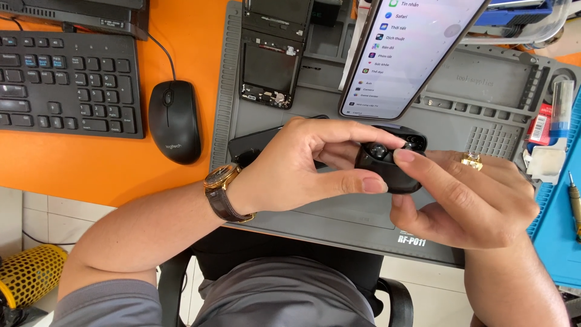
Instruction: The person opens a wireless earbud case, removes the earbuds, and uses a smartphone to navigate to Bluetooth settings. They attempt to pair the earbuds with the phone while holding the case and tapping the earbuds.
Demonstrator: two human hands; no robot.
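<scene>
1. Nearest to us is our own lap in a grey shirt [284,297], with the black chair [396,300] showing at either side.
2. Our left hand [296,166], with a gold watch on a brown strap [221,191] at the wrist, pinches a small black earbud case [387,166]: the thumb presses its near side and the fingers curl over its top.
3. Our right hand [469,200], with a gold ring [472,160] on one finger, pinches the same case from the other side, the forefinger laid on its upper edge and the thumb underneath.
4. The case is held in the air between both hands, above the front part of the grey work mat [339,221]. Its lid is open, and two dark earbuds show inside.
5. A phone with a lit screen [405,54] leans upright behind the hands, showing a list of small coloured icons.
6. A phone with its back taken off [272,60] lies on the mat to the left of it.
7. Another dark phone [251,148] lies flat on the mat, partly hidden by our left hand.
8. On the orange desk [91,163] to the left sit a black mouse [174,121] and a black keyboard [66,82].
9. A blue mat [560,242] lies at the right edge, with a screwdriver [575,203] on it.
</scene>
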